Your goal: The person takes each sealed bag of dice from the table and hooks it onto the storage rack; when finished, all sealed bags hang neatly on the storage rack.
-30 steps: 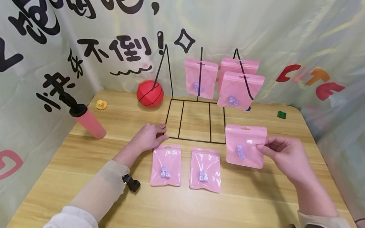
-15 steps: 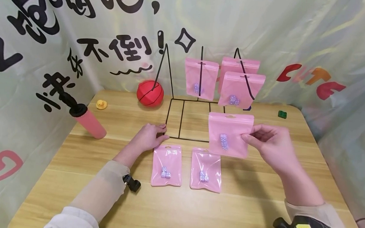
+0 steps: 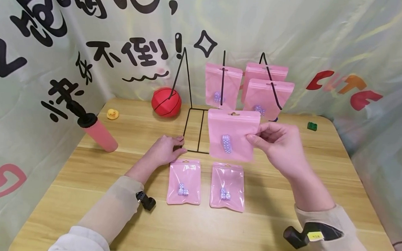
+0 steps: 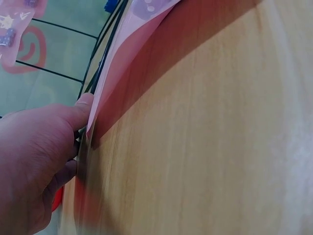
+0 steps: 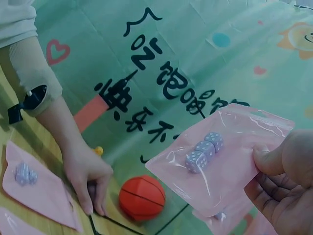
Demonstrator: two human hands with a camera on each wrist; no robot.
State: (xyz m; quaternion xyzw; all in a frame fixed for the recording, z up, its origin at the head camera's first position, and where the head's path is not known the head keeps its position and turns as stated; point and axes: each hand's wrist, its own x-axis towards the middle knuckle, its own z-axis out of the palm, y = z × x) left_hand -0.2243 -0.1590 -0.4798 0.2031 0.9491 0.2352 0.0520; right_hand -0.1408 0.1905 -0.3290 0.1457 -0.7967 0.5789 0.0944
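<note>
My right hand (image 3: 281, 150) pinches the right edge of a pink zip bag (image 3: 217, 141) with dice inside, held up in front of the black wire display rack (image 3: 200, 131). In the right wrist view, several lilac dice (image 5: 204, 152) show in a row through its plastic. My left hand (image 3: 163, 150) grips the rack's front left corner between thumb and fingers. On the rack's middle hook hangs a pink bag (image 3: 232, 86); two more, a front bag (image 3: 255, 94) and one behind, hang on the right hook. The left hook carries no bag.
Two pink bags with dice, a left one (image 3: 191, 173) and a right one (image 3: 234, 176), lie flat before the rack. A red ball (image 3: 166, 103), yellow toy duck (image 3: 112, 114), pink hand pump (image 3: 101, 136) and green toy brick (image 3: 312, 126) stand around it on the wooden table (image 3: 200, 232).
My right hand has carried the held bag leftward and up, from right of the rack to over its base. The left hand stays at the rack's corner.
</note>
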